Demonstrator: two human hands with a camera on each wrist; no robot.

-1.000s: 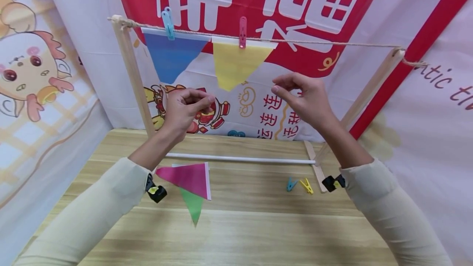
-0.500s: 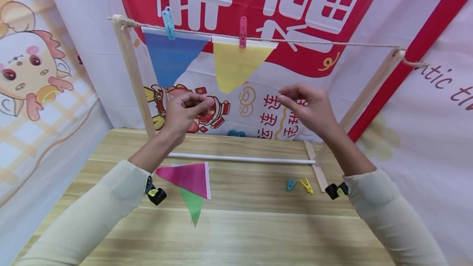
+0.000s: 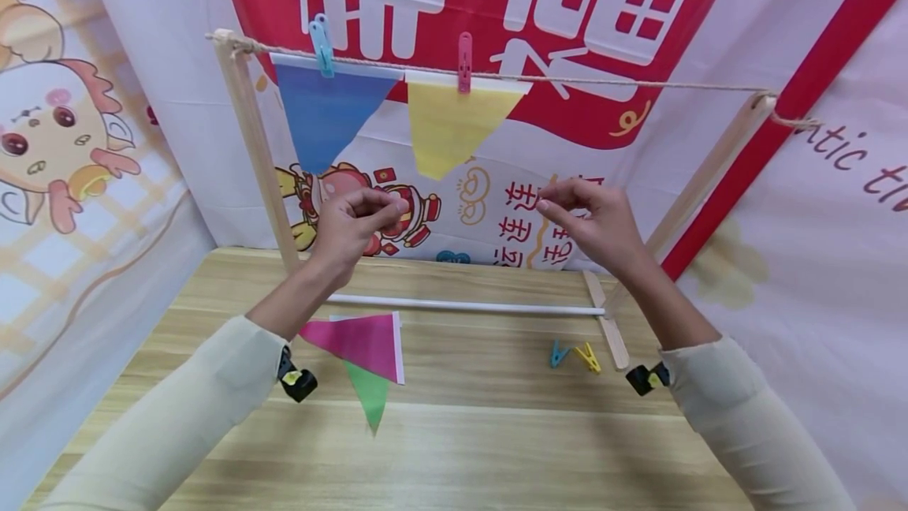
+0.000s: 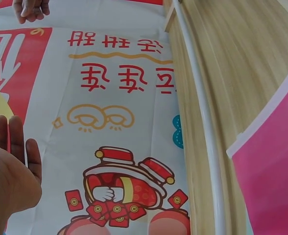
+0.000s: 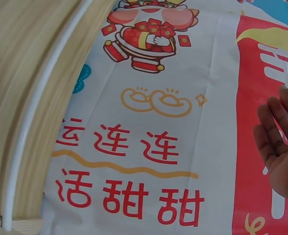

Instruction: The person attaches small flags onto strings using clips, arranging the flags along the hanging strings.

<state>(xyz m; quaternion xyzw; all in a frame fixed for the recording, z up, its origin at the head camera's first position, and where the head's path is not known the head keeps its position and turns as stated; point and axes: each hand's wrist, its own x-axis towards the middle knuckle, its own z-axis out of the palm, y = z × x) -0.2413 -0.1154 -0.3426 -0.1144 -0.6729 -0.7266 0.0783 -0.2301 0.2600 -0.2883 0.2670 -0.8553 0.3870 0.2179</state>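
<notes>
The yellow pennant [image 3: 461, 128] is hung from the string [image 3: 603, 82] by a pink clip [image 3: 464, 61], beside the blue pennant [image 3: 329, 113] under a light-blue clip [image 3: 322, 47]. Below the string, the left hand [image 3: 357, 225] and right hand [image 3: 594, 221] are held apart in mid-air, fingers loosely bent, nothing gripped. On the desk [image 3: 496, 448], a pink pennant [image 3: 362, 341] is laid over a green pennant [image 3: 370, 397]

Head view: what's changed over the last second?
The right hand has dropped lower; the left hand has dipped slightly. The lower end of the blue flag hangs a little lower. Nothing was taken hold of or let go. The pink clip, string, magenta flag, green flag and yellow clip stayed put.
</notes>
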